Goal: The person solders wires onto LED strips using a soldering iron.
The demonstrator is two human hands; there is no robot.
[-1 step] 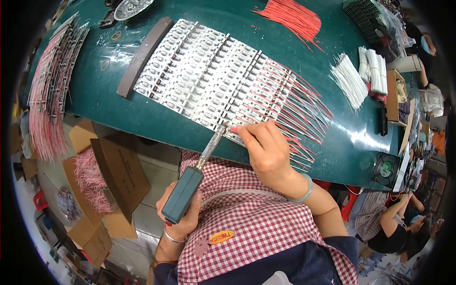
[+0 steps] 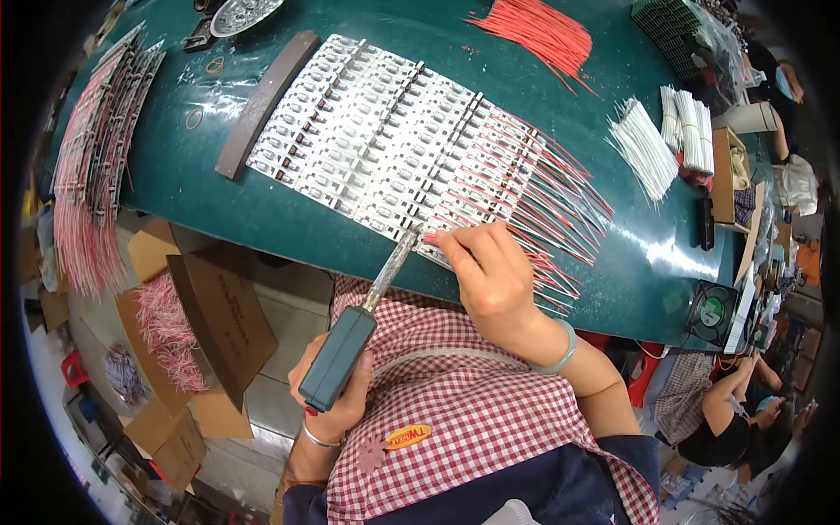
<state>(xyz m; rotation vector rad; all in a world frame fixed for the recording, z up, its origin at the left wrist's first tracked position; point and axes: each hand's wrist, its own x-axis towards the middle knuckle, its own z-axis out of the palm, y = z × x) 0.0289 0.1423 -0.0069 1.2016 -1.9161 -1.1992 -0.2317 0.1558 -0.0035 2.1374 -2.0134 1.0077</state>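
Note:
My left hand (image 2: 335, 385) is wrapped round the green body of a soldering gun (image 2: 339, 357). Its metal barrel slants up to the near edge of a white circuit board panel (image 2: 372, 140), made of many small repeated sections. The tip touches or nearly touches the panel there. Right beside that tip, my right hand (image 2: 496, 278) is pinched at the panel edge on the end of a red wire, mostly hidden by the fingers. Rows of red and white wires (image 2: 560, 206) fan out from the panel's right part.
A dark brown bar (image 2: 267, 105) lies along the panel's left edge. Wired panels (image 2: 105, 149) overhang the table's left end. Red wires (image 2: 534, 39) and white wires (image 2: 643, 149) lie beyond. A small fan (image 2: 710, 308) stands right; an open carton (image 2: 223, 319) sits below. Another person (image 2: 731, 407) is at right.

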